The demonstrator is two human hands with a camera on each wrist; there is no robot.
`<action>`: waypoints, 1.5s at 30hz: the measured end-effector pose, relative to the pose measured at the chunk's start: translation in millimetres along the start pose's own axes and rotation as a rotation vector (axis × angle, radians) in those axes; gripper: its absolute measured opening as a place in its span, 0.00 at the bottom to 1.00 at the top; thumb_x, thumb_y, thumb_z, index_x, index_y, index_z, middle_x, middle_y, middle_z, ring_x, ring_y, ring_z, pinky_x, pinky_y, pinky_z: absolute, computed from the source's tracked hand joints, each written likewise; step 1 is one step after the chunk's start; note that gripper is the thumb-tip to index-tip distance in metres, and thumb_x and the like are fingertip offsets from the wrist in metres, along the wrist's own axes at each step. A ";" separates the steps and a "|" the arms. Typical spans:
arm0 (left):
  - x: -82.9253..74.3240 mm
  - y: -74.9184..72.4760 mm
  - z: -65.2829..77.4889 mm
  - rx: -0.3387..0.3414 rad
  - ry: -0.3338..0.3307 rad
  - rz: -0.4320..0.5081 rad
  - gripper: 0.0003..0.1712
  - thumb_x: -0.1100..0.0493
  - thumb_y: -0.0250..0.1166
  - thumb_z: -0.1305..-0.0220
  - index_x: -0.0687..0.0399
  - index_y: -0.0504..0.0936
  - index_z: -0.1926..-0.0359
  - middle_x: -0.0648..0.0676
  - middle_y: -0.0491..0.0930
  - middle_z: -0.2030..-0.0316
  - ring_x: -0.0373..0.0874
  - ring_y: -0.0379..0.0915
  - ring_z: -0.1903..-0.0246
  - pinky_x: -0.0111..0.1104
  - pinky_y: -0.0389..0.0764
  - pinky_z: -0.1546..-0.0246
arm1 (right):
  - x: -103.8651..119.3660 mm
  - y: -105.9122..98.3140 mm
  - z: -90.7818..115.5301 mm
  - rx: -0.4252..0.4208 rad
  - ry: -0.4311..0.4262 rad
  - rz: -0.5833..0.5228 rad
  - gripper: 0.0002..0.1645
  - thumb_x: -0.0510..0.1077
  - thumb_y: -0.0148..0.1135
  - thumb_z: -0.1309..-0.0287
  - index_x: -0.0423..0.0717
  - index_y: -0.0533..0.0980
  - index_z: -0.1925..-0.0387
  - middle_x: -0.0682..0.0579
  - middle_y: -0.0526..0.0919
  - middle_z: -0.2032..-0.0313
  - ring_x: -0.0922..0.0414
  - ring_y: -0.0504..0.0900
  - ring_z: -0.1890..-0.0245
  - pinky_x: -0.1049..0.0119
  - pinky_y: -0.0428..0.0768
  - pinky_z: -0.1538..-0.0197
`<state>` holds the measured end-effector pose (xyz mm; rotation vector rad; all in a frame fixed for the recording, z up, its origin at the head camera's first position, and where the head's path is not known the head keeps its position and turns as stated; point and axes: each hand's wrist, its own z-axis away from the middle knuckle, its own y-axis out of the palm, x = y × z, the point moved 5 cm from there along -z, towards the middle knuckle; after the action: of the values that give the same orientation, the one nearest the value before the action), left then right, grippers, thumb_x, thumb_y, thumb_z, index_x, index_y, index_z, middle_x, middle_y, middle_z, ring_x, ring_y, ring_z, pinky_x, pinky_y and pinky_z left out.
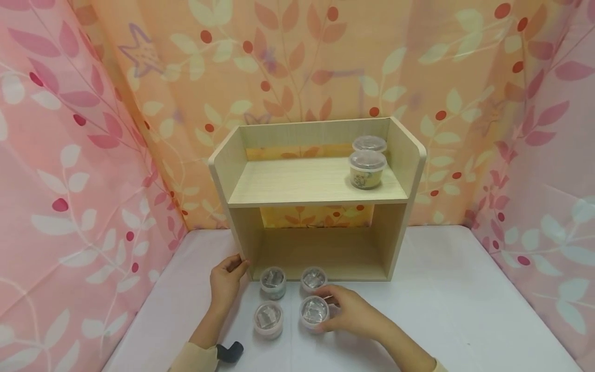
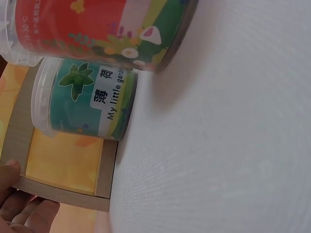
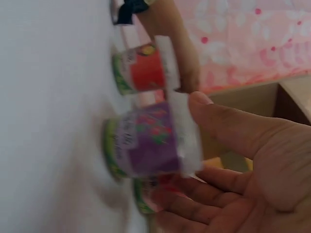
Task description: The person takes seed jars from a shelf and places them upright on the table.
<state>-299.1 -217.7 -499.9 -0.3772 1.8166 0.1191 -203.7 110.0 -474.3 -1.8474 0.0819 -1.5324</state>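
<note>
Three sides are hung with leafy cloth: an orange cloth [image 1: 297, 62] across the back and a pink cloth on either side, the left pink cloth [image 1: 56, 155] and the right pink cloth [image 1: 548, 170] both cut off by the picture's edges. Between them spreads a white table [image 1: 441, 289], its near edge out of view. At its far end stands the wooden shelf [image 1: 297, 178], two-tiered, its lower boards dim with shadow.

The left hand [image 1: 226, 281] grips the front edge of the shelf's left side panel low down, thumb inside and fingers outside; the left wrist view cuts off most of that hand. The right hand [image 1: 350, 310] is clamped on the purple cup [image 3: 155, 141], thumb on one side of the lid and fingers on the other. This cup is the front right one of four before the shelf; blur leaves it unclear whether its base touches the table.

To its left stands the red cup [image 2: 92, 29], cropped in the left wrist view. Behind that is the green cup [image 2: 82, 97], its label partly covered. The pink cup [image 3: 146, 194], back right, is largely hidden by fingers. Up on the shelf's right end, the yellow cup [image 1: 365, 175] blocks nearly all but the lid of the rear cup [image 1: 369, 142]. Beside the left sleeve [image 1: 195, 357] juts a black strap [image 1: 231, 352], only partly visible.
</note>
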 end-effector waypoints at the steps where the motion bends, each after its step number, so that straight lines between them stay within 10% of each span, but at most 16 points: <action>1: -0.1 -0.2 0.3 0.005 0.003 0.000 0.15 0.66 0.75 0.40 0.70 0.87 0.53 0.65 0.89 0.58 0.33 0.85 0.61 0.22 0.85 0.59 | 3.0 -5.1 1.3 -0.003 -0.013 0.003 0.44 0.51 0.82 0.52 0.41 0.74 0.36 0.46 0.82 0.42 0.44 0.81 0.42 0.40 0.77 0.36; 8: 1.2 -1.2 1.4 0.015 -0.007 0.018 0.16 0.65 0.75 0.39 0.70 0.86 0.53 0.65 0.89 0.58 0.34 0.85 0.61 0.22 0.84 0.59 | 28.4 -56.6 18.0 -0.162 -0.060 -0.010 0.40 0.53 0.77 0.43 0.45 0.72 0.34 0.47 0.79 0.36 0.46 0.77 0.35 0.47 0.71 0.30; 22: -0.3 -1.2 0.7 0.016 -0.016 0.018 0.15 0.66 0.75 0.40 0.69 0.87 0.54 0.63 0.89 0.58 0.39 0.87 0.58 0.24 0.86 0.58 | 133.0 -178.7 47.4 -0.905 -0.363 -0.102 0.42 0.30 0.75 0.46 0.40 0.69 0.30 0.46 0.75 0.33 0.56 0.73 0.31 0.72 0.69 0.30; 32: 1.4 -0.8 0.7 0.021 -0.027 -0.005 0.15 0.64 0.75 0.39 0.69 0.87 0.53 0.65 0.88 0.57 0.33 0.85 0.61 0.23 0.85 0.59 | 142.5 -207.8 13.0 -0.724 -0.081 -0.174 0.56 0.46 0.74 0.39 0.43 0.50 0.20 0.45 0.56 0.21 0.52 0.57 0.21 0.57 0.58 0.21; 45: 0.6 0.3 1.4 0.015 -0.022 0.005 0.16 0.65 0.75 0.39 0.70 0.86 0.53 0.64 0.89 0.58 0.31 0.85 0.61 0.22 0.85 0.59 | 136.6 -227.9 -28.6 -0.690 0.103 -0.119 0.72 0.59 0.76 0.43 0.47 0.35 0.18 0.45 0.41 0.18 0.49 0.43 0.19 0.51 0.48 0.19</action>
<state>-298.1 -217.1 -500.9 -0.3595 1.7957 0.1119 -276.7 199.1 -233.1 -2.3196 0.6274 -1.8290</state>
